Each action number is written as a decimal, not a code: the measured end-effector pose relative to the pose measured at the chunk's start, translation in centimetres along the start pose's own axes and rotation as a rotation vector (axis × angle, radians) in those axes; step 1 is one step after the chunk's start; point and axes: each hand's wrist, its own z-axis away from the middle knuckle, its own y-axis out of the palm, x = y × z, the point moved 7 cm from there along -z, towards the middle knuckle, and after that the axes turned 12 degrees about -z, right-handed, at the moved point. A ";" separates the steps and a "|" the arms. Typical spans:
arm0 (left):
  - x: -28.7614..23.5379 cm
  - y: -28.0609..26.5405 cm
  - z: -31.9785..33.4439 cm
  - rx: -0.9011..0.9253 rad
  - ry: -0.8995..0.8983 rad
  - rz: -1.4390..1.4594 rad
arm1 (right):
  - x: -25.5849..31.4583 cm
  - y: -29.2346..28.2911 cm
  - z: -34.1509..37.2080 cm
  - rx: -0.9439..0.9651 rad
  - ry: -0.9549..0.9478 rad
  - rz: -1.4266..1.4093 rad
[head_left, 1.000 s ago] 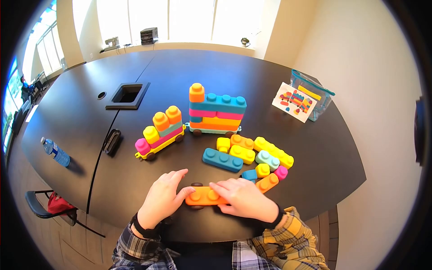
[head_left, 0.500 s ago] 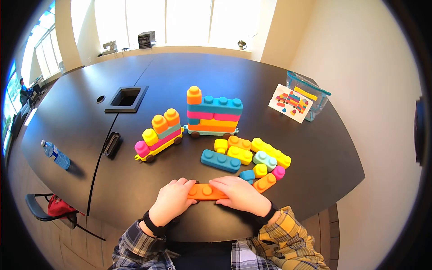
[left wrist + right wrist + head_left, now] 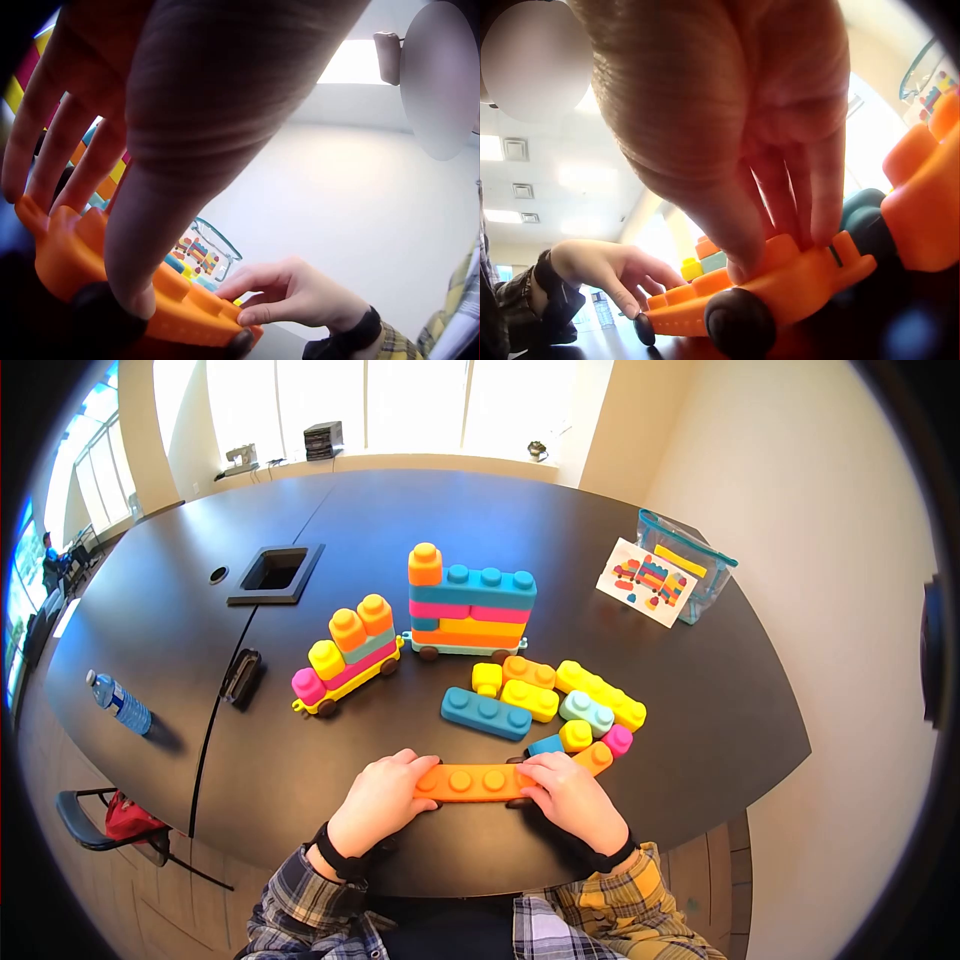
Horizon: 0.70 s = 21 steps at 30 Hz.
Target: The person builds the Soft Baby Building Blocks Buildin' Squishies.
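An orange wheeled base, a toy train car with studs on top and dark wheels, lies lengthwise before me near the table's front edge. My left hand grips its left end, thumb on the near side and fingers on the far side. At the right end my right hand pinches it the same way. In the left wrist view the left thumb presses beside a wheel. Just beyond the right hand lie an orange block and a blue block, partly hidden by it.
Farther in are loose blocks, among them a long blue one and a yellow one. Two built train cars, a yellow-based one and a taller one, stand behind. A picture card leans on a clear pouch; a bottle stands left.
My left hand has closed round the base's left end from a spread pose. The right hand has slid right from the base's middle to its right end, baring the studs between.
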 end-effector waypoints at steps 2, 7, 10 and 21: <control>-0.1 -0.1 0.1 0.012 -0.016 0.014 | 0.2 0.0 0.1 -0.001 0.020 0.017; -0.1 -0.1 0.3 -0.002 -0.015 0.059 | 0.5 0.0 0.4 0.001 0.045 0.029; -0.3 0.0 0.7 0.005 -0.016 0.079 | 0.5 -0.1 0.6 -0.001 0.057 0.030; -0.5 0.3 0.9 -0.014 -0.016 0.089 | -0.5 -2.6 -3.2 0.108 0.084 -0.056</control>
